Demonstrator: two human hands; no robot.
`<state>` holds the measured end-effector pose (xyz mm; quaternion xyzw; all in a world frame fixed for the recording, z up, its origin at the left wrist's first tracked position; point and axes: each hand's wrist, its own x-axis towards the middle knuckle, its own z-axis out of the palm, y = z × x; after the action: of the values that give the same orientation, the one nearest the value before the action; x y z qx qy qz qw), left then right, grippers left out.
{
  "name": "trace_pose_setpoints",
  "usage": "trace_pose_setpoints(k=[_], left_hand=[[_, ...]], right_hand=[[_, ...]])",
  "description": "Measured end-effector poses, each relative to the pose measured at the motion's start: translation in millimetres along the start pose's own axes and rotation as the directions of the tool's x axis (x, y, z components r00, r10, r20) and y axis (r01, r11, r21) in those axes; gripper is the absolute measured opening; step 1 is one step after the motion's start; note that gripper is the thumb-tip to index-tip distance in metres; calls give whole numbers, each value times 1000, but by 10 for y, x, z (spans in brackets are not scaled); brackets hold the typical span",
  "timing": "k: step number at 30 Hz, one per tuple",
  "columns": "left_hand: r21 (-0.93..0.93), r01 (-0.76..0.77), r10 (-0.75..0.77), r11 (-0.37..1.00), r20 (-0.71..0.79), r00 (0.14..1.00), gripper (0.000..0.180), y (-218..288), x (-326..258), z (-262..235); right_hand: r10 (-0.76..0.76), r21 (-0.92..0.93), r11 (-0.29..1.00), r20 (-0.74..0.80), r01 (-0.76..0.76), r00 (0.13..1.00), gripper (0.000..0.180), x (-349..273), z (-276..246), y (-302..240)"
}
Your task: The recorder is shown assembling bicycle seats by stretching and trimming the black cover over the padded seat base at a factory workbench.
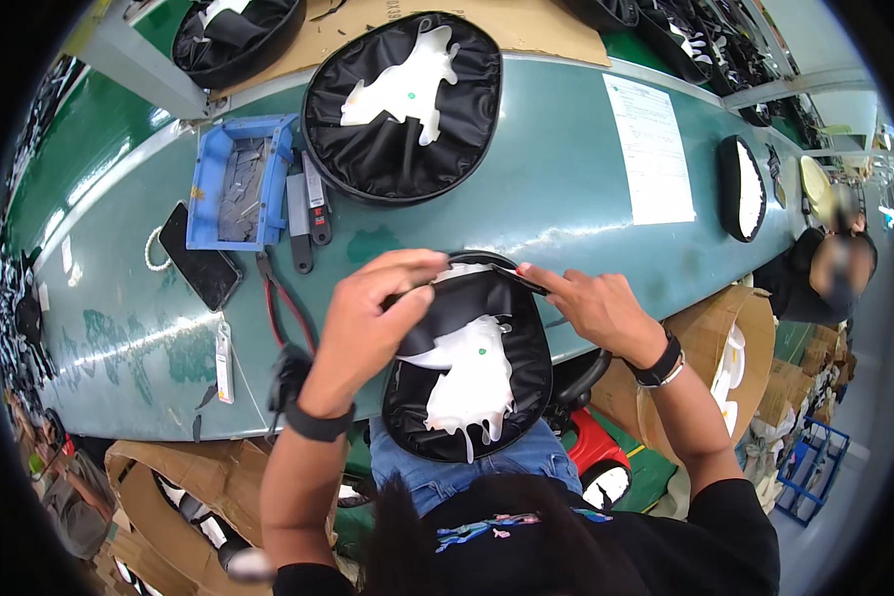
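Green and long, the table runs across the view from nine o'clock up toward two o'clock, with cardboard boxes crowding the floor beneath it. At the near edge, half on the table and half over the person's lap, sits the black oval cover, its long axis running twelve to six o'clock, a white patch across its middle. Left hand is clenched on the cover's upper left rim, thumb and fingers pinching the black material. Right hand grips the top rim at one o'clock, fingers pinching the edge.

Around them: a second black cover with a white patch lies flat at twelve o'clock, well apart. At ten o'clock a blue tray holds grey metal pieces, a black phone just beside it, and red-handled pliers lie close to the left wrist. A white paper sheet lies at two o'clock, another black-and-white piece beyond it. Another person works at three o'clock.
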<state>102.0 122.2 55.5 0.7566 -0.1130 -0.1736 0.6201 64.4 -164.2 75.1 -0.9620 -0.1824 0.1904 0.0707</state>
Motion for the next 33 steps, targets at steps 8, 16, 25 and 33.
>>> trace_pose_setpoints(k=[8, 16, 25, 33], left_hand=[[758, -169, 215, 630, 39, 976, 19, -170, 318, 555], [-185, -325, 305, 927, -129, 944, 35, -167, 388, 91], [-593, -803, 454, 58, -701, 550, 41, -704, -133, -566], [-299, 231, -321, 926, -300, 898, 40, -516, -651, -308]], right_hand=[[-122, -199, 971, 69, 134, 990, 56, 162, -85, -89], [112, -56, 993, 101, -107, 989, 63, -361, 180, -376], [356, 41, 933, 55, -358, 933, 57, -1392, 658, -965], [461, 683, 665, -59, -301, 885, 64, -1107, 920, -581]])
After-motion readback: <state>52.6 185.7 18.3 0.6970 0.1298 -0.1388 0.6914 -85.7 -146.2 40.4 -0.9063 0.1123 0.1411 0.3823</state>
